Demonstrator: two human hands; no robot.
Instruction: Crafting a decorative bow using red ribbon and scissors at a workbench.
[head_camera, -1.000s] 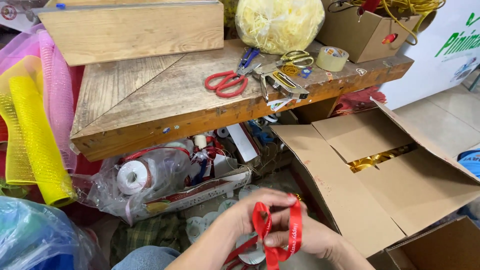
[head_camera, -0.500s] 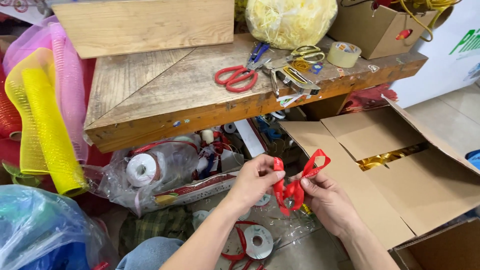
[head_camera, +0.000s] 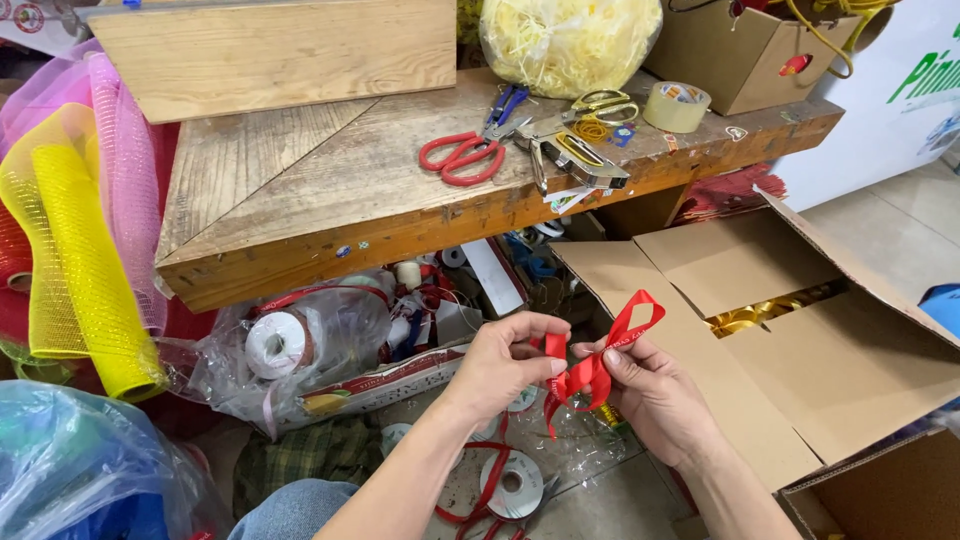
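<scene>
My left hand (head_camera: 500, 365) and my right hand (head_camera: 655, 395) meet below the edge of a low wooden table (head_camera: 330, 190) and together pinch a red ribbon (head_camera: 600, 365) folded into loops. One loop sticks up to the right above my right fingers. A red tail hangs down toward a ribbon spool (head_camera: 512, 484) lying on the floor between my forearms.
On the table lie red-handled scissors (head_camera: 462, 158), gold scissors (head_camera: 598, 103), a stapler (head_camera: 580, 165), a tape roll (head_camera: 677, 106) and a bag of yellow shreds (head_camera: 568, 42). An open cardboard box (head_camera: 800, 330) holds gold ribbon. Yellow and pink mesh rolls (head_camera: 80, 230) stand at left.
Both hands have risen from the bottom of the view, and the ribbon went from a round loop over the fingers to a folded bow shape pinched between them.
</scene>
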